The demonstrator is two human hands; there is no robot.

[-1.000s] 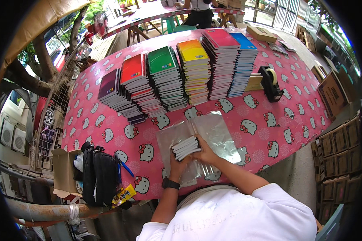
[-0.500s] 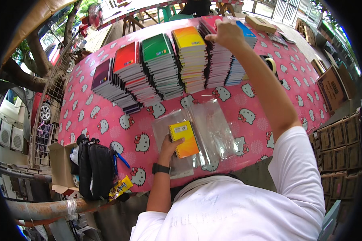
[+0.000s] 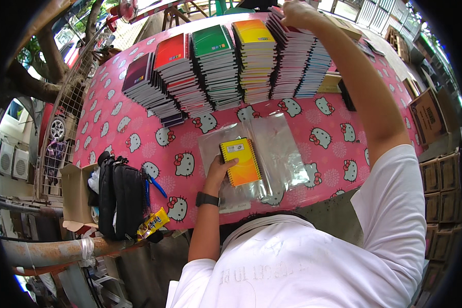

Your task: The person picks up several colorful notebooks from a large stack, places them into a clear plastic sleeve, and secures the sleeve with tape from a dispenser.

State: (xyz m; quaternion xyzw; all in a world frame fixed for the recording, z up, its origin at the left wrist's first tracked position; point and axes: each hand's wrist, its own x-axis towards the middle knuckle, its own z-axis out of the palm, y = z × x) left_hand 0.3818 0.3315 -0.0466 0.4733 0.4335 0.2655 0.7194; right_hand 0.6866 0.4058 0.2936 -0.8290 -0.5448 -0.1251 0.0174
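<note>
My left hand (image 3: 219,171) grips a yellow spiral notebook (image 3: 241,161) by its left edge, above a pile of clear plastic sleeves (image 3: 272,149) lying on the pink cartoon-cat tablecloth (image 3: 138,128). My right hand (image 3: 296,10) is stretched far across the table, its fingers on the top of the pink notebook stack (image 3: 291,56). Beside that stack stand a yellow stack (image 3: 255,56), a green stack (image 3: 216,64), a red stack (image 3: 178,72), a dark purple stack (image 3: 146,90) and a blue stack (image 3: 315,66).
A black bag (image 3: 119,195) with a yellow snack wrapper (image 3: 152,223) sits at the table's left front corner beside an open cardboard box (image 3: 76,197). Brown cartons (image 3: 441,185) are stacked on the right. A black tape dispenser (image 3: 345,95) is half hidden behind my right arm.
My left hand has lifted a yellow notebook off the sleeves, where earlier both hands held a bundle. My right arm has reached up to the far pink stack.
</note>
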